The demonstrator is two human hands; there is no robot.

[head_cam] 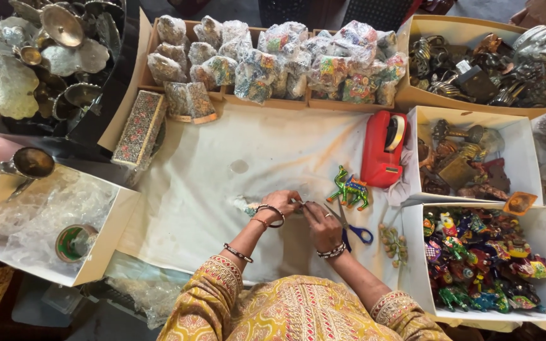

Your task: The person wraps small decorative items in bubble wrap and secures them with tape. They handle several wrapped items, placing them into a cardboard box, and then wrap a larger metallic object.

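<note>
Both hands' grip (299, 203) pinches a wrapped figurine (246, 205).

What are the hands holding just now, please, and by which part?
Both the left hand and right hand pinch a small plastic-wrapped item at its right end; what it is cannot be told.

This looks like a handicraft shop's packing table: a white cloth (222, 189) at the centre is ringed by cardboard boxes of painted animal figurines (481, 265) at lower right, brass trinkets (488, 69) at upper right, bagged ornaments (285, 60) along the top, and a red tape dispenser (382, 148).
</note>
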